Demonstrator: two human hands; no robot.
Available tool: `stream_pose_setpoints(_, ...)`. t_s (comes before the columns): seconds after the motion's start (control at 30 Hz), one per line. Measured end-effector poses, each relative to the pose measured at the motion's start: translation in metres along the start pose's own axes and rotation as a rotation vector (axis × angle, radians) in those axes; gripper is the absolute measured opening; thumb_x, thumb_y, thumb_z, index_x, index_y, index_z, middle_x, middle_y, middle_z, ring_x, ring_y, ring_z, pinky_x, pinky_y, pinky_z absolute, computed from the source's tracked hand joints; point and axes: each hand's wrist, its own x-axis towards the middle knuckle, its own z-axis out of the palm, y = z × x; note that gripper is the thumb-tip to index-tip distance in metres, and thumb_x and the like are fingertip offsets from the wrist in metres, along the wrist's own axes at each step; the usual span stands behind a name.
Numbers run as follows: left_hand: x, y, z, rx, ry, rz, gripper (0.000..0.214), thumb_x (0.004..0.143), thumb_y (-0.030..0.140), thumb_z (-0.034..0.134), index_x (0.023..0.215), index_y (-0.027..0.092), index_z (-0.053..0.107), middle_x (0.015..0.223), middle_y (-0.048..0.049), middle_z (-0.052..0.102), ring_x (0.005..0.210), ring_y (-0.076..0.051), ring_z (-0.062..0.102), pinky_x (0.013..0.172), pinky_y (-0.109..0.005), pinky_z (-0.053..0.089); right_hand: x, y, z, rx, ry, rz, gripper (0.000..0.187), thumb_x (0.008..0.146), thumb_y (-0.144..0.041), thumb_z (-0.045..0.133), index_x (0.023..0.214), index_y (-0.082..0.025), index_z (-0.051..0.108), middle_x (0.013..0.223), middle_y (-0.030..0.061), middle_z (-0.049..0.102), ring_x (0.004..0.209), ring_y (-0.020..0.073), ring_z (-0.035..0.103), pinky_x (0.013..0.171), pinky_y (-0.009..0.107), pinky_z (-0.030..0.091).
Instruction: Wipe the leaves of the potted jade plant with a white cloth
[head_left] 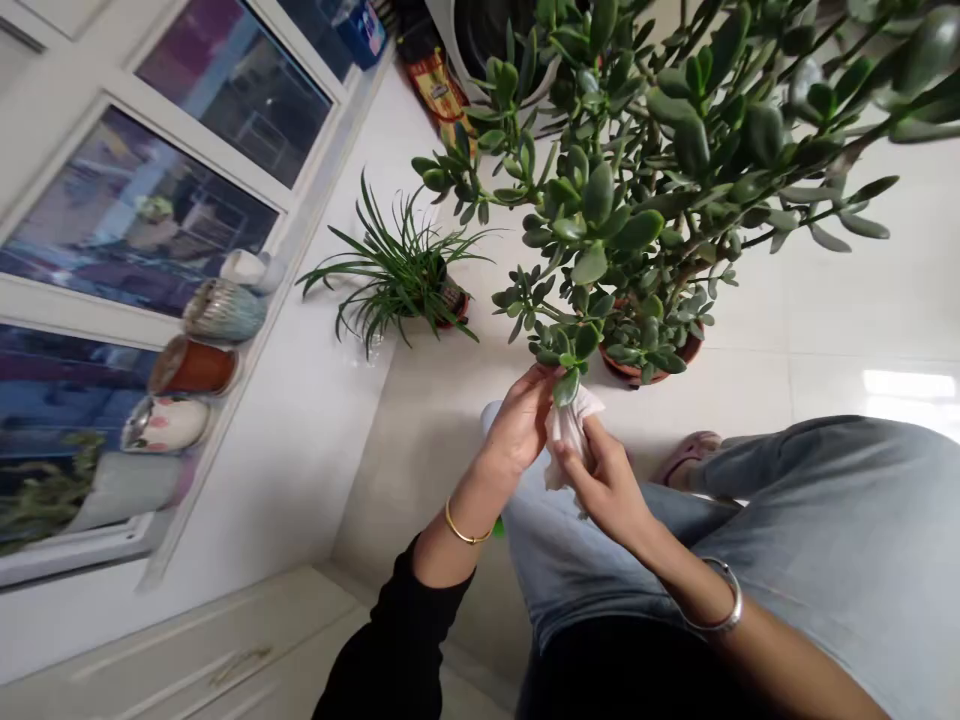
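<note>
A large jade plant with thick green leaves grows from a terracotta pot on the white tiled floor. My left hand pinches one low leaf at the end of a branch. My right hand holds a crumpled white tissue pressed against that same leaf. A gold bangle sits on my left wrist and a silver one on my right. My knees in light blue jeans lie below the hands.
A spider plant in a small pot stands to the left by the white wall. Several ceramic pots line the window sill. A white cabinet is at lower left. A pink slipper shows near the jade pot.
</note>
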Motion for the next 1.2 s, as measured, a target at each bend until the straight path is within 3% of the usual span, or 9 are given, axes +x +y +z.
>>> stream_pose_setpoints(0.3, -0.006, -0.003, 0.015, -0.100, 0.008, -0.001, 0.020, 0.073, 0.014, 0.083, 0.086, 0.016, 0.068, 0.076, 0.0027, 0.071, 0.081, -0.015, 0.071, 0.083, -0.028, 0.055, 0.015, -0.009, -0.016, -0.001, 0.000, 0.016, 0.014, 0.094, -0.037, 0.054, 0.095, -0.023, 0.052, 0.059, -0.0087, 0.044, 0.051, 0.0123, 0.041, 0.051, 0.027, 0.030)
stream_pose_setpoints(0.5, -0.007, -0.003, 0.017, -0.088, 0.049, 0.018, 0.019, 0.072, 0.013, 0.084, 0.082, 0.017, 0.068, 0.077, 0.0027, 0.070, 0.081, -0.014, 0.069, 0.079, -0.025, 0.052, -0.001, -0.004, -0.011, 0.007, -0.034, 0.012, 0.012, 0.094, -0.034, 0.053, 0.088, -0.024, 0.050, 0.061, -0.0068, 0.047, 0.053, 0.0129, 0.045, 0.053, 0.028, 0.033)
stream_pose_setpoints(0.67, -0.006, -0.006, 0.011, -0.076, 0.028, 0.043, 0.022, 0.070, 0.019, 0.088, 0.080, 0.017, 0.068, 0.068, 0.0055, 0.065, 0.064, -0.009, 0.060, 0.066, -0.021, 0.047, -0.014, 0.001, -0.015, 0.019, -0.140, 0.019, 0.017, 0.098, -0.036, 0.055, 0.087, -0.023, 0.053, 0.059, -0.0071, 0.047, 0.050, 0.0113, 0.043, 0.050, 0.026, 0.033)
stream_pose_setpoints(0.8, -0.018, -0.020, 0.000, -0.143, 0.033, 0.100, 0.031, 0.072, 0.032, 0.091, 0.095, 0.020, 0.074, 0.088, 0.0022, 0.072, 0.076, -0.010, 0.065, 0.066, -0.020, 0.048, -0.019, 0.008, -0.026, -0.035, -0.092, 0.023, 0.030, 0.104, -0.044, 0.051, 0.083, -0.022, 0.057, 0.059, -0.0060, 0.046, 0.050, 0.0113, 0.041, 0.047, 0.024, 0.033)
stream_pose_setpoints(0.87, -0.029, -0.032, -0.010, -0.188, 0.042, 0.064, 0.042, 0.072, 0.042, 0.091, 0.106, 0.023, 0.074, 0.097, 0.0013, 0.074, 0.082, -0.012, 0.067, 0.070, -0.021, 0.051, -0.021, 0.010, -0.032, -0.106, -0.116, -0.015, 0.031, 0.105, -0.042, 0.049, 0.083, -0.022, 0.059, 0.061, -0.0049, 0.048, 0.053, 0.0121, 0.045, 0.049, 0.024, 0.037)
stream_pose_setpoints(0.93, -0.042, -0.045, -0.022, -0.178, -0.006, -0.147, 0.054, 0.071, 0.055, 0.089, 0.110, 0.022, 0.074, 0.094, -0.0013, 0.074, 0.077, -0.013, 0.065, 0.066, -0.023, 0.049, -0.021, 0.009, -0.038, -0.189, -0.185, -0.084, 0.025, 0.106, -0.039, 0.050, 0.097, -0.022, 0.065, 0.076, -0.0005, 0.059, 0.069, 0.0152, 0.058, 0.064, 0.026, 0.050)
stream_pose_setpoints(1.0, -0.052, -0.055, -0.034, -0.187, -0.068, -0.282, 0.058, 0.065, 0.060, 0.091, 0.101, 0.017, 0.076, 0.086, -0.0032, 0.072, 0.074, -0.013, 0.062, 0.066, -0.022, 0.048, -0.021, 0.005, -0.044, -0.267, -0.262, -0.144, 0.022, 0.106, -0.035, 0.051, 0.117, -0.023, 0.066, 0.101, 0.0054, 0.065, 0.094, 0.0194, 0.066, 0.085, 0.032, 0.055)
stream_pose_setpoints(1.1, -0.061, -0.061, -0.053, -0.148, -0.149, -0.277, 0.050, 0.063, 0.046, 0.095, 0.097, 0.014, 0.075, 0.085, -0.0030, 0.070, 0.074, -0.013, 0.060, 0.068, -0.023, 0.046, -0.018, -0.006, -0.055, -0.386, -0.315, -0.191, 0.025, 0.105, -0.028, 0.053, 0.126, -0.026, 0.066, 0.118, 0.0088, 0.060, 0.109, 0.0208, 0.065, 0.094, 0.033, 0.054)
stream_pose_setpoints(1.2, -0.060, -0.058, -0.067, -0.088, -0.092, -0.119, 0.036, 0.061, 0.030, 0.094, 0.086, 0.016, 0.071, 0.079, 0.0001, 0.065, 0.071, -0.012, 0.056, 0.067, -0.024, 0.043, -0.016, -0.016, -0.064, -0.498, -0.285, -0.232, 0.020, 0.104, -0.022, 0.053, 0.112, -0.025, 0.071, 0.122, 0.0091, 0.057, 0.102, 0.0184, 0.066, 0.086, 0.029, 0.055)
